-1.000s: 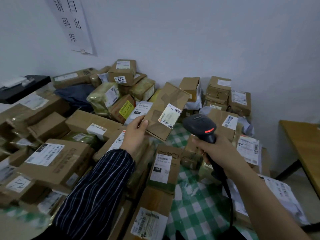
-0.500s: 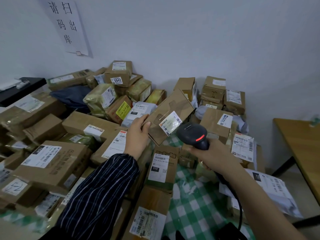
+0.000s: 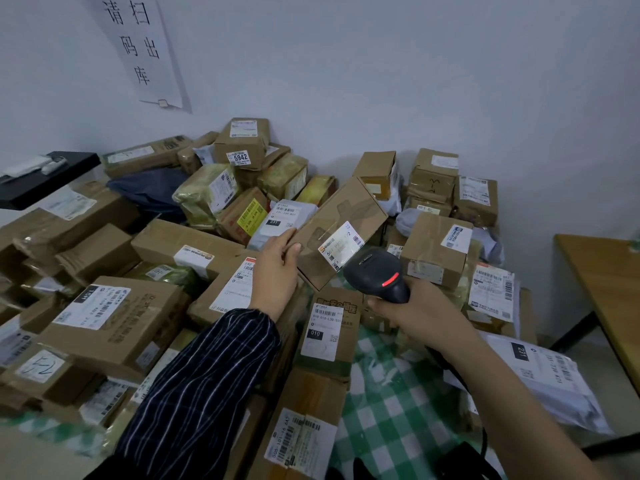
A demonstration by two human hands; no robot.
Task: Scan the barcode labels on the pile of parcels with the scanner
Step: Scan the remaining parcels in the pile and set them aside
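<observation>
Tilted carton point(image 3: 346, 209) gripped by left hand point(image 3: 277, 268); barcode label point(image 3: 341, 249) lies 10 o'clock from scanner point(image 3: 377, 275), just beside; right hand point(image 3: 415, 313) grasps scanner.

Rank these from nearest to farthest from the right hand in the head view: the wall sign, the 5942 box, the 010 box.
1. 010 box, just left of the right hand.
2. 5942 box, back of pile.
3. Wall sign, upper left.
</observation>
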